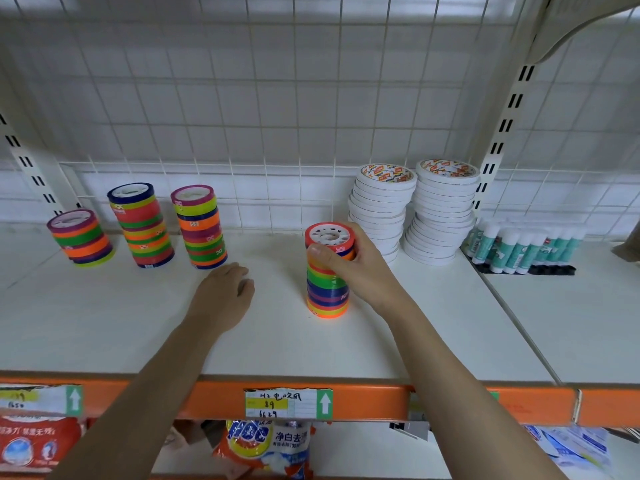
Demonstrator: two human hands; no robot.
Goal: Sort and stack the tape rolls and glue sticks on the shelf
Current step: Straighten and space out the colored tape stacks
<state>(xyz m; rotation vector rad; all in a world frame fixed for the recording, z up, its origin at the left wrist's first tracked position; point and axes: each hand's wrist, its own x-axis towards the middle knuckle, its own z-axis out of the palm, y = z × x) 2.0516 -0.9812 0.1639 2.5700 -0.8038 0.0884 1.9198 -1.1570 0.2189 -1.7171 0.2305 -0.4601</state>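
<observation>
The person's right hand [349, 263] is wrapped round the top of a tall stack of coloured tape rolls [328, 271] that stands upright on the white shelf [311, 348], thumb across the near side and fingers curled behind the red top roll. I'll take that stack as my marker. To the left of it, close but not touching, the left hand [225, 292] lies palm down on the shelf, fingers loosely bent with nothing in them. Further left of the stack, toward the wire grid at the back, stand three more stacks of coloured tape: one with a pink top [199, 226], one with a dark blue top [141, 225], and a shorter leaning one [82, 238] farthest out. Behind the stack and to its right rise two tall columns of white tape rolls [414, 211], side by side and slightly crooked. Further right of those, a row of glue sticks [523, 249] stands upright, white with teal labels. Below the stack, on the shelf's orange front edge, sits a handwritten price label [287, 403]
</observation>
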